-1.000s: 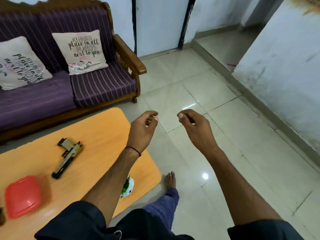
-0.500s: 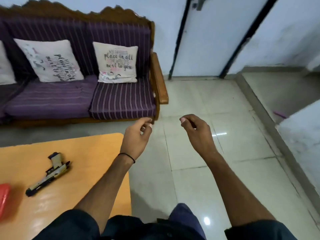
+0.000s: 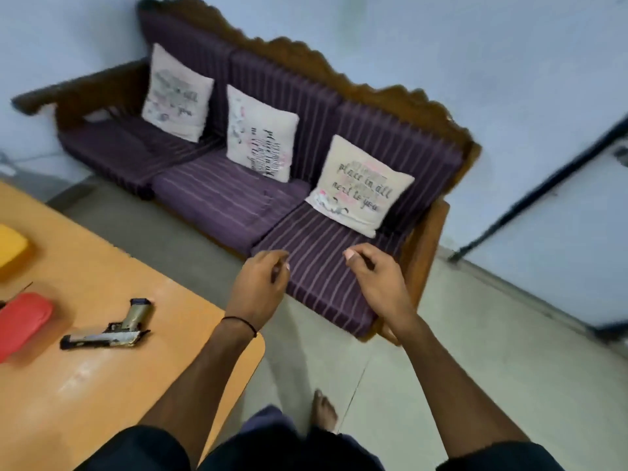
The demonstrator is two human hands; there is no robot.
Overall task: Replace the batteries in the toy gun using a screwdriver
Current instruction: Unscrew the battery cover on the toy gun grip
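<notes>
Swinging left toward the sofa (image 3: pixel 272 205), the person's view shifts while the left hand (image 3: pixel 261 287) and right hand (image 3: pixel 377 283) stay loosely curled, empty, in midair, and the toy gun (image 3: pixel 108 329) lies untouched on the orange table (image 3: pixel 102 385), so work hasn't started.

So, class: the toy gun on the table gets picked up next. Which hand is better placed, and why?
Left. The left hand hangs empty nearer the silver and black toy gun on the orange wooden table; the right hand, also empty, is farther off, towards the purple striped sofa.
</notes>
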